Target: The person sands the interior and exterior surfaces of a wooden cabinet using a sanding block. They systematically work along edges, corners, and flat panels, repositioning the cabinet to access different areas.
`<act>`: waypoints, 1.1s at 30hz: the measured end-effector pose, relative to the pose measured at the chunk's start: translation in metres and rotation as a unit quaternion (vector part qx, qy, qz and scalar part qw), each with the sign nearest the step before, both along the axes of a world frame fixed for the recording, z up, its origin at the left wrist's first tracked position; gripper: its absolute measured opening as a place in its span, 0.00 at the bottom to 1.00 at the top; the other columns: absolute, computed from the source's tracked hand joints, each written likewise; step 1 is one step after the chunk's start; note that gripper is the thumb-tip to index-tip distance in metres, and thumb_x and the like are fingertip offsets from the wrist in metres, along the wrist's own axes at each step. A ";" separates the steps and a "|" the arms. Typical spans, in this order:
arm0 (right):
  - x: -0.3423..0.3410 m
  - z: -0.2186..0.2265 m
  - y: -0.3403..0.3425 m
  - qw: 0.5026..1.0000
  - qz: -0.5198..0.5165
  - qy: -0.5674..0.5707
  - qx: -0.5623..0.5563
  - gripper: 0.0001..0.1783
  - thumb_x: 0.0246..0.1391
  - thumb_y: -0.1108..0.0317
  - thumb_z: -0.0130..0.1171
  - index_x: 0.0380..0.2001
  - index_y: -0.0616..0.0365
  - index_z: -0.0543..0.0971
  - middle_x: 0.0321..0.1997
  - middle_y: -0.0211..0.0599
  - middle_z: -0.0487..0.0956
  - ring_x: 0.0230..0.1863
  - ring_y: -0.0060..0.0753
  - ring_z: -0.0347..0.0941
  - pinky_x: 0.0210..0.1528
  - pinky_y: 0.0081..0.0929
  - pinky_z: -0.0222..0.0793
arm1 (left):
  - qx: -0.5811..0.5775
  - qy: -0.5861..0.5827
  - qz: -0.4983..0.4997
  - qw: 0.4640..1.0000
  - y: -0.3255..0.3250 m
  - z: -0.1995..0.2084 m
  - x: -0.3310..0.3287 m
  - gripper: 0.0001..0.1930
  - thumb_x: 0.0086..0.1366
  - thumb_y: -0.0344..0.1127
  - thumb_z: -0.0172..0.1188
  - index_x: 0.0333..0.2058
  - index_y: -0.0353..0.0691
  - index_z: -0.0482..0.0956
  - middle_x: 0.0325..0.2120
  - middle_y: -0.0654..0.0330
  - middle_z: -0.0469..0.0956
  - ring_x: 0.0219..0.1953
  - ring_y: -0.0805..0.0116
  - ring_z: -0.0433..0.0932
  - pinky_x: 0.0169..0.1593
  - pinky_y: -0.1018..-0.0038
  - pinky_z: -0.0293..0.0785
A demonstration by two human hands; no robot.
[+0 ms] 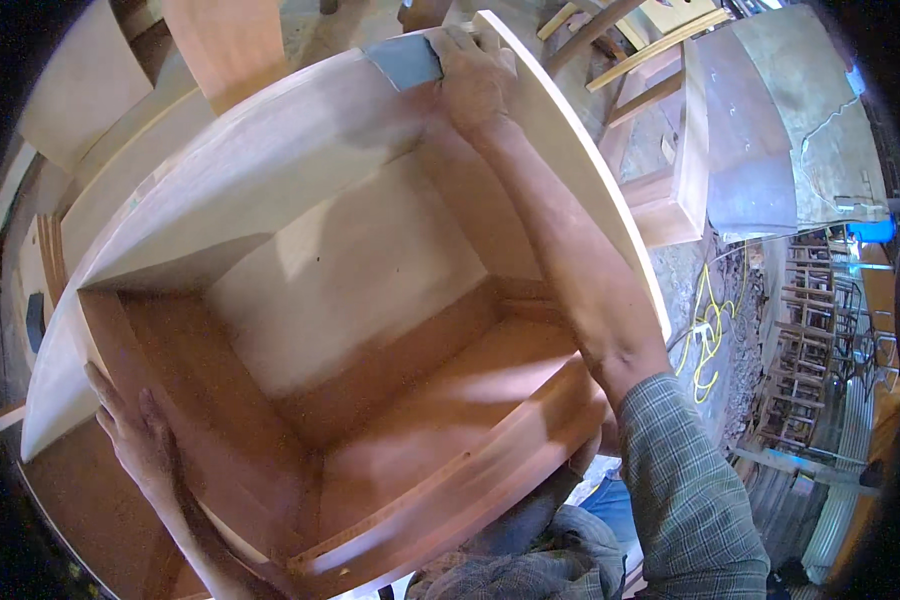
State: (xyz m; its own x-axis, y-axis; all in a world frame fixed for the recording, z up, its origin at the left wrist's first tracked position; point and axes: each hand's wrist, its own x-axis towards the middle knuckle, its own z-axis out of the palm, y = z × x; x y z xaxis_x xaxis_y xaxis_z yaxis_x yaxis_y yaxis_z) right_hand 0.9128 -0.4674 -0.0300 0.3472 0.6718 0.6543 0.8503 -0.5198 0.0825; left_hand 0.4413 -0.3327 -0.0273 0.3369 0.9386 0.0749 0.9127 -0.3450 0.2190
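A reddish-brown wooden drawer-like box (410,450) with a pale, wide front panel (220,130) fills the middle of the view, its inside facing up. At the far end, my right hand (470,75) presses a blue-grey sheet of sandpaper (405,62) onto the panel's upper edge, fingers bent over it. That forearm, in a checked sleeve, reaches across the box's right side. My left hand (140,440) rests along the left side wall, its fingers stretched out and the thumb apart, holding nothing loose.
Pale curved boards (85,90) stand behind at the upper left. To the right lie a wooden frame (670,190), a yellow cord (705,340) on rough ground and stacked wooden frames (805,340). A blue object (872,231) sits at the far right.
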 end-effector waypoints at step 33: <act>-0.004 -0.013 0.009 0.984 -0.124 -0.098 0.086 0.12 0.40 0.70 0.53 0.34 0.51 0.75 0.37 0.29 0.75 0.38 0.40 0.70 0.39 0.36 0.67 | 0.035 -0.003 -0.040 0.999 -0.002 0.001 0.004 0.35 0.62 0.38 0.50 0.64 0.59 0.45 0.54 0.37 0.61 0.54 0.34 0.62 0.52 0.51 0.66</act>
State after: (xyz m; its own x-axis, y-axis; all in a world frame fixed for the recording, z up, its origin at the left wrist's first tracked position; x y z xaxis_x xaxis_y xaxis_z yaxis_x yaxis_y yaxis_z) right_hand 0.9092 -0.4589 -0.0433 0.3427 0.4551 0.8218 0.6718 -0.7302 0.1243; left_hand 0.4453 -0.3348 -0.0263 0.4106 0.9008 0.1414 0.8801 -0.4321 0.1967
